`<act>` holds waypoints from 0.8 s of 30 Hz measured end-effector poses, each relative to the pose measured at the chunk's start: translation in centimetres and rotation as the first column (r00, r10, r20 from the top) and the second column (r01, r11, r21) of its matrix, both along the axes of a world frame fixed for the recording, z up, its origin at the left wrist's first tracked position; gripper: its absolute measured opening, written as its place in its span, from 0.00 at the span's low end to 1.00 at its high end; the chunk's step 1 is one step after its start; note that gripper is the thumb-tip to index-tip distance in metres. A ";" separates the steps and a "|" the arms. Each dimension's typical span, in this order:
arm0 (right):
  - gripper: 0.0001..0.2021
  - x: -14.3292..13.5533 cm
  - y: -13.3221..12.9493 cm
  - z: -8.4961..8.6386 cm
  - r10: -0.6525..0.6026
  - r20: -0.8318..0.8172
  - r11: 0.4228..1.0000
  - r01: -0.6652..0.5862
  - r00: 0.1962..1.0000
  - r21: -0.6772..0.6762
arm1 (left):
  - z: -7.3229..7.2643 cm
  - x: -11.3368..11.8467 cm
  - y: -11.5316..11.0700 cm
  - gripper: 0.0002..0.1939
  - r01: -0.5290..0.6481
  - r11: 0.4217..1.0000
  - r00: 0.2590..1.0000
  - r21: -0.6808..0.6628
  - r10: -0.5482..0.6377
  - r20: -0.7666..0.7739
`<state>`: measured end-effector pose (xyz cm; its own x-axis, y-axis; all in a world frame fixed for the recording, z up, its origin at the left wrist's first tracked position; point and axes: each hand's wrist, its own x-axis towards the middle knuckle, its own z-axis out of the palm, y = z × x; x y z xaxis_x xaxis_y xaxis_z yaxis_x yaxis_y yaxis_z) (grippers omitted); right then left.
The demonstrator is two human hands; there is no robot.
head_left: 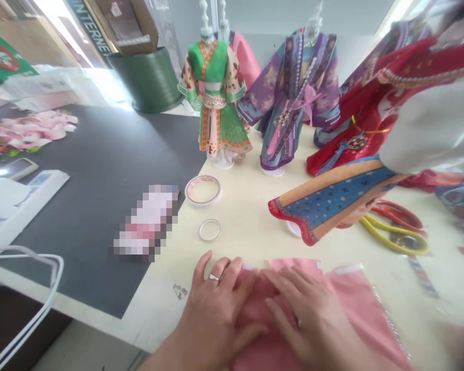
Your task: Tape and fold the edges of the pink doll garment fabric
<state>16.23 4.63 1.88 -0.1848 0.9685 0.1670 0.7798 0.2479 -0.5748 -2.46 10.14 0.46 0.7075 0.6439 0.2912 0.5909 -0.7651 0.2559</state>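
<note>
A pink doll garment [361, 309] lies on the cream tabletop in front of me. Its top edge carries whitish strips, and a beaded trim runs down its right side. My left hand [220, 301], with a silver ring, has bent fingers at the garment's upper left edge; index finger and thumb rest on the cloth. Flat across the middle of the garment, my right hand [305, 309] has its fingers stretched, their tips close to the left index finger. A larger tape roll [203, 191] and a thin white ring [209, 230] lie beyond my left hand.
Dressed doll stands hold a green outfit [216, 98], a purple robe [286, 108] and a red robe [332, 144]. A blue-orange skirt [332, 198] juts leftward above yellow-handled scissors [398, 237]. At left are a pixelated object [147, 221], a power strip [34, 201] and white cables [54, 288].
</note>
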 end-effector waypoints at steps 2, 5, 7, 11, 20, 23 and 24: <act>0.11 -0.1 0.2 -0.5 0.014 0.058 0.999 -0.017 0.998 0.051 | 0.2 0.0 -0.1 0.28 -0.004 1.000 0.999 0.005 0.004 -0.035; 0.12 -0.2 0.4 -0.7 0.046 0.101 0.999 -0.049 0.994 0.025 | 0.4 -0.2 -0.2 0.31 0.014 1.000 0.997 0.012 -0.014 -0.070; 0.10 -0.1 0.5 -0.8 0.069 0.132 0.997 -0.073 0.989 0.026 | 0.6 -0.5 -0.3 0.32 0.033 0.999 0.996 0.006 -0.033 -0.079; 0.06 -0.1 0.6 -1.0 0.098 0.283 0.982 -0.139 0.954 0.127 | 1.0 -0.9 -0.6 0.32 0.041 0.998 0.998 -0.045 -0.043 -0.047; 0.08 -0.6 0.4 -0.8 0.085 0.483 0.957 -0.206 0.871 0.203 | 1.0 -0.6 -1.3 0.25 -0.044 0.999 0.999 -0.014 0.044 -0.015; 0.08 -0.6 0.4 -0.6 0.072 0.492 0.959 -0.196 0.868 0.206 | 1.1 -0.5 -1.5 0.24 -0.072 0.997 0.997 0.007 0.072 -0.028; 0.08 -0.6 0.3 -0.6 0.071 0.493 0.957 -0.199 0.867 0.212 | 1.1 -0.5 -1.5 0.23 -0.080 0.997 0.996 0.015 0.080 -0.033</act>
